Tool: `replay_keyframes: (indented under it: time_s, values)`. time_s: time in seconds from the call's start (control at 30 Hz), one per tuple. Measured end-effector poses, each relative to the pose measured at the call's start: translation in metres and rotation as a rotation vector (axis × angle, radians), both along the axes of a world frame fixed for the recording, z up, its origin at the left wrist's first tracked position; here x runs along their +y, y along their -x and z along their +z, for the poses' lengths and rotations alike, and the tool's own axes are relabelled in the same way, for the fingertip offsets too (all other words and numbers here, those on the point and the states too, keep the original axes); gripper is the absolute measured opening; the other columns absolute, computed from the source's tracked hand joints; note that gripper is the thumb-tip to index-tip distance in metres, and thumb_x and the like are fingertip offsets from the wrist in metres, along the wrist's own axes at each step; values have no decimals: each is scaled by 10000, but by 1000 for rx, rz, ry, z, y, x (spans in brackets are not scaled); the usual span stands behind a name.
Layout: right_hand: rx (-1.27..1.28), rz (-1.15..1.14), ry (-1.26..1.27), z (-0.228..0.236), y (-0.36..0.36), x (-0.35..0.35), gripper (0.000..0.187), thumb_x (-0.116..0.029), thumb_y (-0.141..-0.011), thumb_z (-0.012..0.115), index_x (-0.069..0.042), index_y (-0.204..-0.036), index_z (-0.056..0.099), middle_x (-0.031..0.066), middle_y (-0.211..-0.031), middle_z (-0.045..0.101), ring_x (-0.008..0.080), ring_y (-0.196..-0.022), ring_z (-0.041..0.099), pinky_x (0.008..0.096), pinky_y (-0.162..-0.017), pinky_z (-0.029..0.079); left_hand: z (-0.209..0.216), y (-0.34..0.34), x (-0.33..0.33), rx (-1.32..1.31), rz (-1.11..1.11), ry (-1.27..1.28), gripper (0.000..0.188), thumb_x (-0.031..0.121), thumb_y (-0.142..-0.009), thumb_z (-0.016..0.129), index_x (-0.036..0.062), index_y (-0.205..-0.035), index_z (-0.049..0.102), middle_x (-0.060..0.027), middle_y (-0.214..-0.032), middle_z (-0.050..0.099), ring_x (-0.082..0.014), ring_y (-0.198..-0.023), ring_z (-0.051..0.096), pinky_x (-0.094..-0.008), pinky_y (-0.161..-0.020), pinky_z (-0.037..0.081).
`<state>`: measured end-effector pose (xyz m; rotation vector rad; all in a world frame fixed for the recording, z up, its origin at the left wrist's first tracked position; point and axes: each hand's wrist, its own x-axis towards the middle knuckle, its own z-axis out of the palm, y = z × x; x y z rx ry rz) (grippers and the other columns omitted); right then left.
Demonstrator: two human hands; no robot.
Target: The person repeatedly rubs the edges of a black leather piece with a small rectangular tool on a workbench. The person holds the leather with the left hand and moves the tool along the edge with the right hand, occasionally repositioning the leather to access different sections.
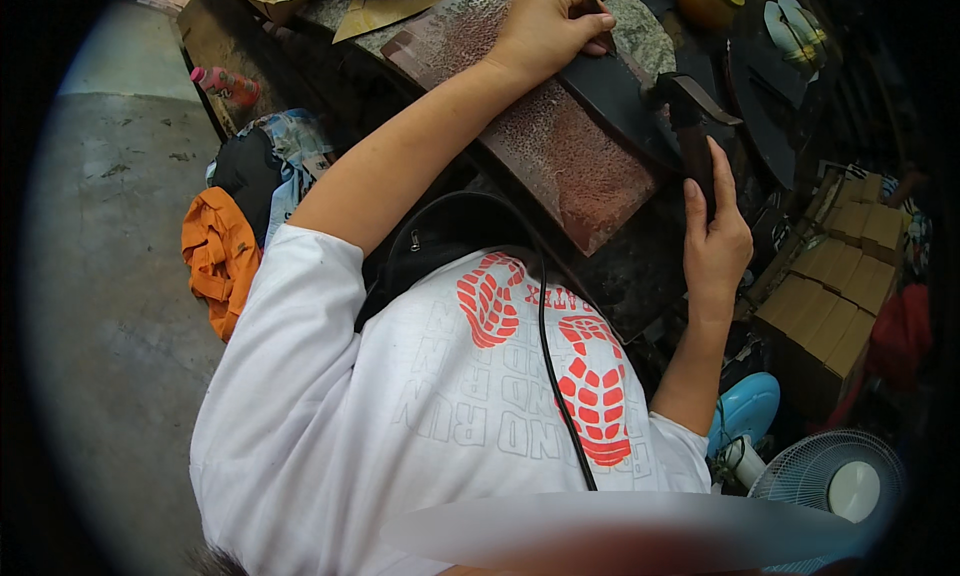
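Note:
My left hand point(550, 36) is closed in a pinch over a black leather-like strip point(610, 101). A slim punch-like tool seems to stand in its fingers, mostly hidden by them. Beneath the strip lies a reddish-brown board point(560, 161), its surface heavily pitted, resting partly on a grey stone slab point(645, 41). To the right, my right hand point(718, 231) grips the dark handle of a hammer point(690, 126). The hammer's head is raised near the strip's right edge, apart from my left hand.
A yellow-lidded jar point(710, 1) and pale insole-shaped pieces point(795, 31) stand at the far right. Stacked cardboard boxes point(830, 286) and a white fan point(850, 486) are on my right. Left are a pink-capped bottle point(228, 86) and orange cloth point(218, 251).

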<state>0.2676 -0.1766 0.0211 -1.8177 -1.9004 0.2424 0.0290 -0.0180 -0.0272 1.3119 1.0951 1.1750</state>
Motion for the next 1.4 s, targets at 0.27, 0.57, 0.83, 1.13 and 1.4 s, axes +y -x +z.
replay_keyframes:
  time_s: [0.27, 0.57, 0.83, 1.13, 1.4]
  values:
    - [42, 8, 87, 12, -8, 8, 447, -283, -974, 630, -251, -1412, 545, 152, -1136, 712, 352, -992, 705, 399, -785, 550, 1, 4, 1, 16, -53, -91, 145, 101, -925, 667, -43, -928, 664, -82, -785, 700, -120, -663, 656, -259, -616, 532]
    - [91, 202, -302, 55, 1, 14, 450, -187, -956, 663, -194, -1399, 582, 113, -1350, 627, 246, -1186, 643, 370, -894, 540, 6, 0, -3, 384, 30, -454, 171, 174, -878, 702, 13, -934, 687, -137, -834, 696, -271, -712, 676, -357, -651, 547]
    - [667, 375, -358, 63, -2, 9, 343, -236, -990, 621, -30, -1264, 609, 183, -1076, 703, 226, -904, 711, 311, -718, 558, 3, -22, -7, 711, 99, -925, 127, 158, -875, 674, 36, -909, 664, -166, -796, 674, -341, -780, 682, -424, -693, 545]
    - [95, 9, -22, -9, -15, -4, 525, -271, -974, 635, -312, -1473, 477, 176, -1110, 719, 305, -969, 727, 388, -769, 555, -4, -4, -2, -24, 44, -8, 149, 112, -933, 662, -34, -907, 655, -74, -775, 690, -116, -635, 654, -250, -586, 529]
    - [168, 93, -44, 3, -18, 1, 485, -208, -964, 653, -242, -1435, 540, 167, -1236, 681, 238, -1087, 695, 356, -824, 557, 13, 1, -14, 221, -2, -201, 150, 123, -930, 670, -24, -902, 658, -65, -748, 694, -116, -659, 664, -284, -601, 530]
